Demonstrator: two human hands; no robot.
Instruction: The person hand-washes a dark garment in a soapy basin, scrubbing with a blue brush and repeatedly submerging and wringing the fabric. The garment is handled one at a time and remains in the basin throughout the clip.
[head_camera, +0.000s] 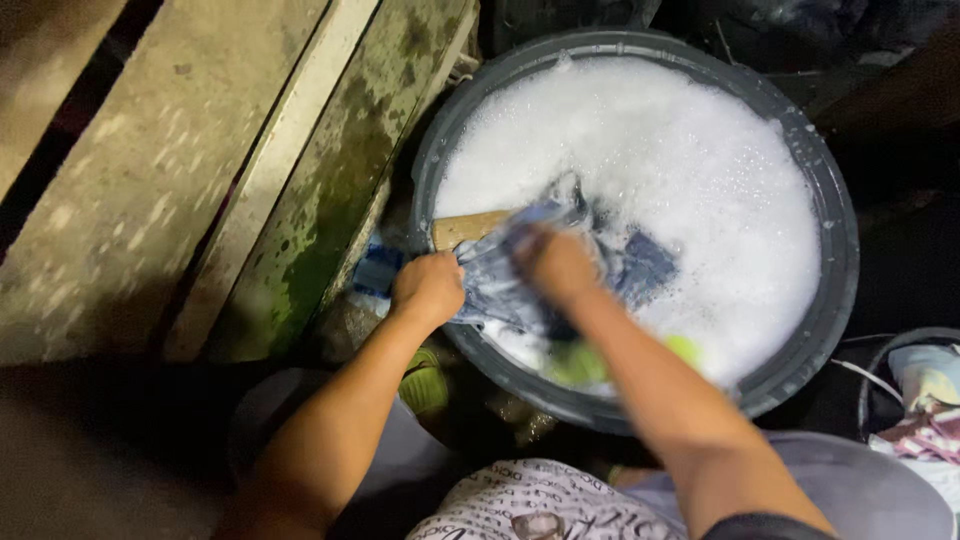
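A large dark basin (840, 240) held white suds (680, 160). At its left rim lay a wet blue garment (500, 280) — over a wooden board (465, 228). The left hand (428, 288) gripped the garment closed-fisted; the right hand (556, 264) — blurred — pressed on it, grip indeterminate.

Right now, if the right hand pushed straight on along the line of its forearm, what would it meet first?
The right hand points up-left across the basin. First in line is the blue cloth it already presses, then probably the wooden board; motion blur leaves depth unclear.
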